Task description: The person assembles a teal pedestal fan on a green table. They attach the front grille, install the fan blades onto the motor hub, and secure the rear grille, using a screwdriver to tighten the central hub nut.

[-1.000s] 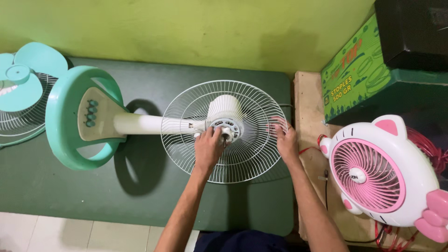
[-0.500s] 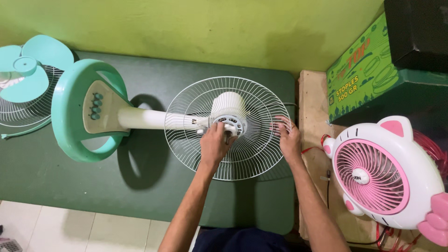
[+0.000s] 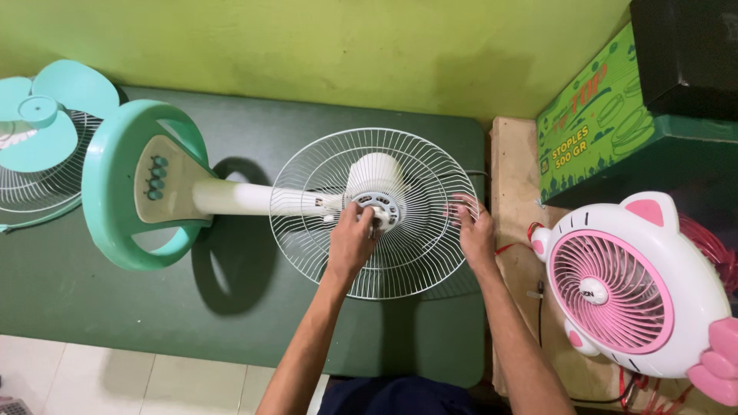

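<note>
Reaching out from the near edge of the green table [image 3: 92,307], your two bare forearms run up to a stand fan laid flat on it. Your left hand [image 3: 351,240] rests on the middle of the white wire fan guard [image 3: 400,261], its fingers [image 3: 361,217] bunched together on the grey motor hub [image 3: 378,209] and the short shaft at its centre. Your right hand [image 3: 474,230] sits at the guard's right rim, near the table's right edge, with fingers [image 3: 461,206] curled over the outer wires and closed on them. The guard lies face up toward the right half of the table, with the white motor housing [image 3: 374,173] showing through the wires on its far side.

From the hub a cream stem [image 3: 238,198] runs left to the mint-green round base [image 3: 115,184], which stands on edge near the table's left end, its beige control panel [image 3: 157,178] carrying a column of round buttons. Beyond that, at the far left corner, a mint-green fan blade [image 3: 38,115] lies on a second wire guard [image 3: 31,192].

To your right, off the table, a pink and white cat-shaped fan [image 3: 638,288] sits on a wooden board [image 3: 511,177] with red wires [image 3: 711,246] behind it. Farther back stand a green printed box [image 3: 592,123] and a black box [image 3: 684,54], against the yellow-green wall [image 3: 307,46].
</note>
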